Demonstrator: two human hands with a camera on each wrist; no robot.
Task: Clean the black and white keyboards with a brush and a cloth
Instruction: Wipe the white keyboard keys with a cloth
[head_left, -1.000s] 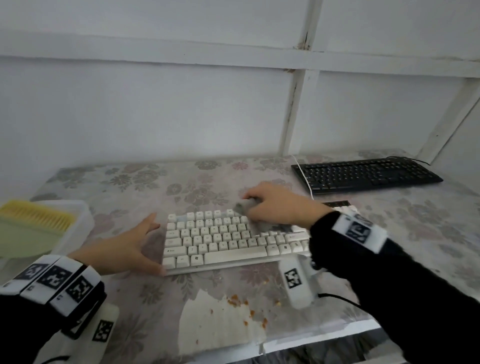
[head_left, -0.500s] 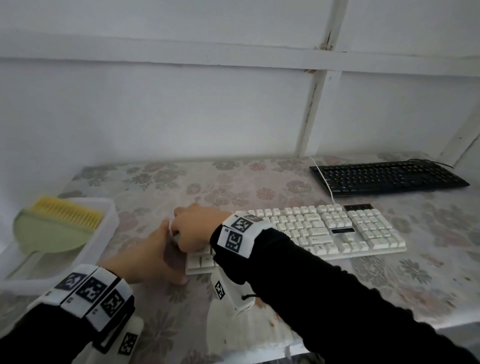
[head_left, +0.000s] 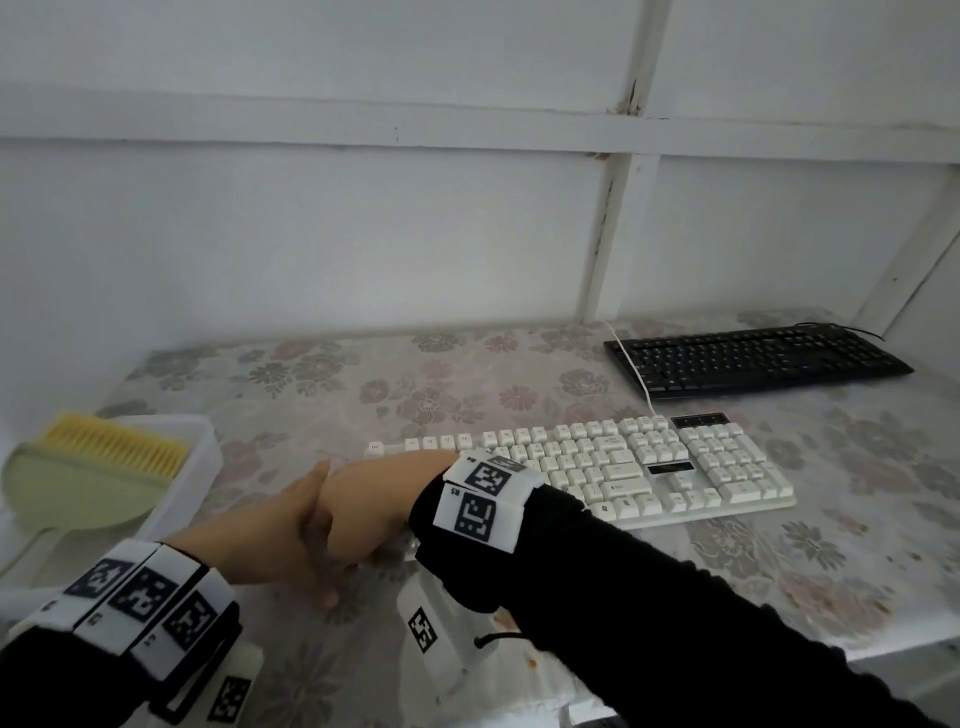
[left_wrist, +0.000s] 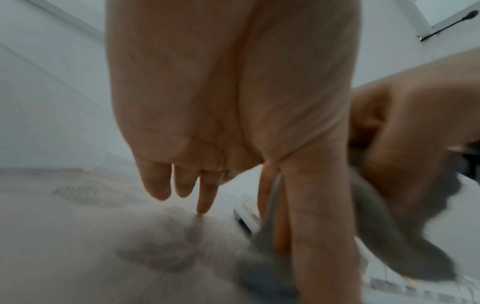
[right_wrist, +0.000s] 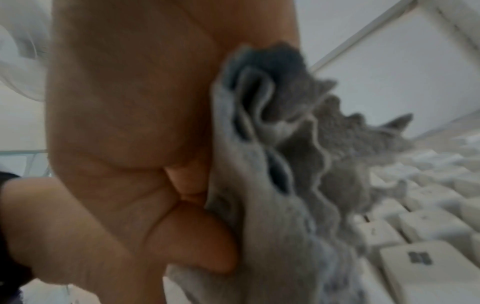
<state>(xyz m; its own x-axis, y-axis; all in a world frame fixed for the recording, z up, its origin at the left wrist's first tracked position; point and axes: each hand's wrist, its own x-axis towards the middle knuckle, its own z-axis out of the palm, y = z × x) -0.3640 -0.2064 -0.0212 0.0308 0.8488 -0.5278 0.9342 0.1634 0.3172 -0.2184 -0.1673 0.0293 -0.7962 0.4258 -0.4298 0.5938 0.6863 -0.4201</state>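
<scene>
The white keyboard (head_left: 649, 467) lies across the middle of the table, and the black keyboard (head_left: 753, 358) sits behind it at the far right. My right hand (head_left: 363, 504) is at the white keyboard's left end and grips a bunched grey cloth (right_wrist: 298, 164) against the keys (right_wrist: 428, 226). Straight-fingered, my left hand (head_left: 265, 545) rests on the table against that same end, touching the right hand. The left wrist view shows its fingertips (left_wrist: 203, 207) on the table beside the cloth (left_wrist: 389, 226). The brush (head_left: 109, 452), pale green with yellow bristles, lies in a tray.
A white plastic tray (head_left: 200, 441) holding the brush stands at the table's left side. The table has a floral cover (head_left: 467, 384), torn near the front edge (head_left: 519, 670). A white cable (head_left: 631, 369) runs past the black keyboard. White walls close the back.
My right hand has swept the cloth leftwards along the white keyboard, from its middle to its left end beside the left hand. The view has turned left.
</scene>
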